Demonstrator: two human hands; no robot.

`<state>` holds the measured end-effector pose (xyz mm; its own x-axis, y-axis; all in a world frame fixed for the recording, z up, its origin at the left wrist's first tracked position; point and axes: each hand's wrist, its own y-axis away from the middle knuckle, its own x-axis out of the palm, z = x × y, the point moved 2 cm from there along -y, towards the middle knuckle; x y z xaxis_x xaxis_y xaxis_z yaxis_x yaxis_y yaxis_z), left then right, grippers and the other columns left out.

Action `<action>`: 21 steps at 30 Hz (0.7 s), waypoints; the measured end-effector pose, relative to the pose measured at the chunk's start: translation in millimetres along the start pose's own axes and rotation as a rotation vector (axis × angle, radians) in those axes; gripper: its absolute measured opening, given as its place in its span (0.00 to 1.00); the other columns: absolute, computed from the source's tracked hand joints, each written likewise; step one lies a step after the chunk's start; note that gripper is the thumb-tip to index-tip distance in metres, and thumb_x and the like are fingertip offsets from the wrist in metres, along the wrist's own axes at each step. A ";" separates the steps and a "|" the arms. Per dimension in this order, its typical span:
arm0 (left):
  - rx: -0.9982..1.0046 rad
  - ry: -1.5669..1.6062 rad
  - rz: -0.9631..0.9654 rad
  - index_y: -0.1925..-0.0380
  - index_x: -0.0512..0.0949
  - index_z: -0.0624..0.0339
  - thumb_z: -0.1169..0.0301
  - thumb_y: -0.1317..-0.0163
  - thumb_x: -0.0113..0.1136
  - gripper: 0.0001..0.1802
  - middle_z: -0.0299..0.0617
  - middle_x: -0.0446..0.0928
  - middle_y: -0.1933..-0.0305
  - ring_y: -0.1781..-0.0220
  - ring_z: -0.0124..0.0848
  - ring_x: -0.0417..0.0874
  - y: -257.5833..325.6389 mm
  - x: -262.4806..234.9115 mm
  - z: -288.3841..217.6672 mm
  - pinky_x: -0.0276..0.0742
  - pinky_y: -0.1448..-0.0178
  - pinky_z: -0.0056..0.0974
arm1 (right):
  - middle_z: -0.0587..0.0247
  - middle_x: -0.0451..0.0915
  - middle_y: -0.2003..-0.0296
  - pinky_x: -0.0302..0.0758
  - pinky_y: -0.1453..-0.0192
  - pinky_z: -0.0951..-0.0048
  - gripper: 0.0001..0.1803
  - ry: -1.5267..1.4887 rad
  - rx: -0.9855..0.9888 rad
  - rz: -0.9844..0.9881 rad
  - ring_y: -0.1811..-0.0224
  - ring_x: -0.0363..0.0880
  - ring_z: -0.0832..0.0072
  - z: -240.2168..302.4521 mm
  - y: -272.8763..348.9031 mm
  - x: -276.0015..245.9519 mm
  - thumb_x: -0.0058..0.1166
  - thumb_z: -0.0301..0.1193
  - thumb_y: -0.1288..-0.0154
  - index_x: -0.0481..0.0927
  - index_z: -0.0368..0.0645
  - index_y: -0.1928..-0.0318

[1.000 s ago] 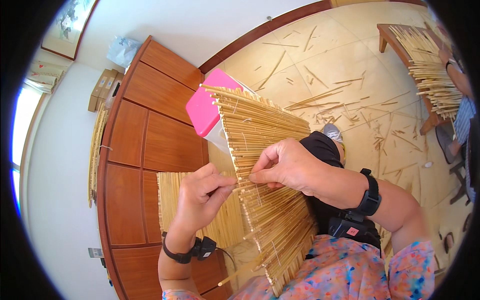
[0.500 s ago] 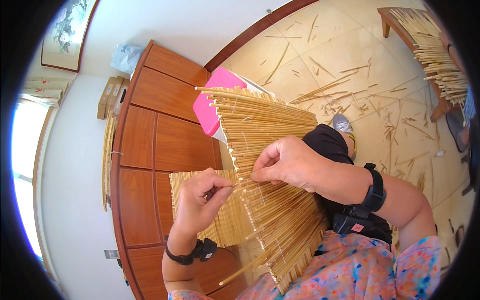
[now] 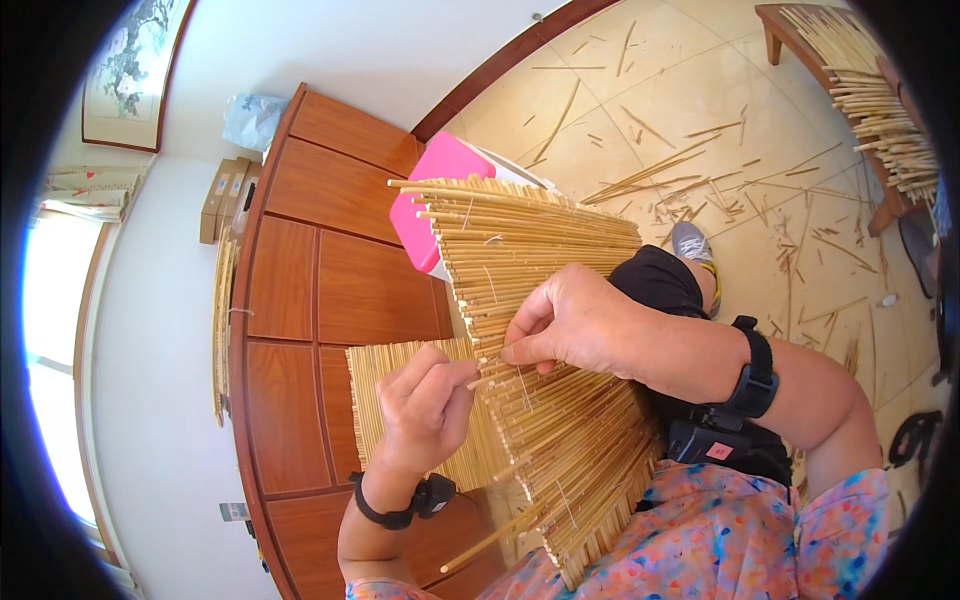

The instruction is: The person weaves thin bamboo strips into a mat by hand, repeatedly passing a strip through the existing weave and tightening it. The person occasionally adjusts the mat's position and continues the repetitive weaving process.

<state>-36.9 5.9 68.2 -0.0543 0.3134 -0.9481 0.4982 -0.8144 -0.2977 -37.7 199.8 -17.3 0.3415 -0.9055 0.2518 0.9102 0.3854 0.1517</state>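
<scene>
A mat of straw-coloured reed stalks (image 3: 545,250), tied across with thin pale threads, slants over my lap. My right hand (image 3: 580,325) lies on it, thumb and forefinger pinched on the mat close to its left edge. Whether a thread is also in that pinch cannot be made out. Just left of the edge, my left hand (image 3: 428,410) is closed, its knuckles beside the stalk ends. Its fingers hide whatever they hold. One longer stalk (image 3: 490,540) sticks out at the mat's lower left.
Beyond the mat stands a pink-topped stool or box (image 3: 425,200). A wooden cabinet (image 3: 290,270) is on the left, with another reed mat (image 3: 370,385) before it. Broken stalks (image 3: 690,190) litter the tiled floor. A wooden bench (image 3: 800,50) at far right bears a reed bundle.
My left hand has turned and its fingers have curled in, hiding the pinch that showed before. It has moved slightly right. My right hand keeps its place on the mat.
</scene>
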 end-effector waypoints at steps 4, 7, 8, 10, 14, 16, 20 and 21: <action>-0.080 0.077 0.051 0.64 0.82 0.63 0.87 0.48 0.63 0.13 0.43 0.71 0.75 0.79 0.37 0.73 -2.1 -4.4 -1.0 0.67 0.76 0.38 | 0.64 0.84 0.74 0.77 0.68 0.79 0.09 -0.028 0.032 -0.005 0.74 0.79 0.81 -1.2 1.1 -0.2 0.70 0.29 0.39 0.88 0.35 0.66; -0.137 0.195 0.103 0.61 0.82 0.64 0.86 0.44 0.63 0.11 0.43 0.70 0.75 0.77 0.36 0.73 -2.1 -7.8 3.0 0.67 0.74 0.37 | 0.64 0.84 0.74 0.77 0.69 0.79 0.09 -0.056 0.036 -0.010 0.74 0.79 0.81 -3.5 1.1 0.6 0.70 0.29 0.39 0.88 0.34 0.66; -0.151 0.239 0.120 0.60 0.83 0.65 0.86 0.42 0.63 0.11 0.43 0.70 0.75 0.76 0.35 0.73 -1.7 -8.9 4.4 0.66 0.73 0.36 | 0.64 0.84 0.74 0.77 0.69 0.79 0.09 -0.061 0.031 -0.011 0.74 0.79 0.81 -4.1 0.9 0.9 0.71 0.29 0.39 0.88 0.34 0.66; -0.169 0.268 0.135 0.59 0.83 0.66 0.86 0.41 0.62 0.11 0.42 0.69 0.75 0.76 0.33 0.72 -0.1 -10.3 5.4 0.66 0.72 0.35 | 0.64 0.84 0.74 0.77 0.69 0.79 0.09 -0.058 0.030 -0.009 0.74 0.79 0.81 -3.4 1.6 1.2 0.70 0.29 0.39 0.88 0.34 0.66; -0.211 0.316 0.162 0.56 0.83 0.66 0.85 0.39 0.61 0.11 0.42 0.68 0.76 0.75 0.33 0.70 -0.2 -12.7 5.2 0.64 0.72 0.36 | 0.64 0.84 0.74 0.77 0.69 0.79 0.09 -0.075 0.027 -0.003 0.74 0.79 0.82 -5.0 1.5 1.1 0.70 0.29 0.38 0.88 0.34 0.65; -0.206 0.332 0.170 0.56 0.83 0.66 0.85 0.38 0.61 0.11 0.41 0.68 0.76 0.75 0.33 0.70 0.7 -13.3 6.1 0.64 0.71 0.36 | 0.64 0.84 0.74 0.77 0.69 0.79 0.08 -0.080 0.024 -0.002 0.74 0.79 0.81 -3.7 2.6 1.0 0.70 0.28 0.38 0.88 0.34 0.65; -0.218 0.370 0.189 0.55 0.83 0.66 0.85 0.38 0.61 0.12 0.41 0.68 0.76 0.74 0.33 0.69 0.1 -14.6 5.6 0.64 0.69 0.37 | 0.64 0.84 0.74 0.77 0.68 0.79 0.09 -0.091 0.021 0.009 0.74 0.79 0.81 -3.0 2.7 0.2 0.70 0.28 0.38 0.88 0.33 0.65; -0.223 0.383 0.194 0.54 0.83 0.66 0.85 0.38 0.61 0.12 0.41 0.68 0.76 0.74 0.33 0.69 0.1 -14.7 5.9 0.64 0.69 0.37 | 0.64 0.84 0.74 0.77 0.68 0.79 0.09 -0.086 0.027 0.009 0.74 0.79 0.81 -2.7 2.8 0.0 0.70 0.28 0.38 0.88 0.33 0.65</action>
<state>-41.2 -1.7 81.4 0.3595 0.3570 -0.8621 0.6435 -0.7639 -0.0480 -34.5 200.4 -19.5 0.3273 -0.8837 0.3344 0.9000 0.3994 0.1745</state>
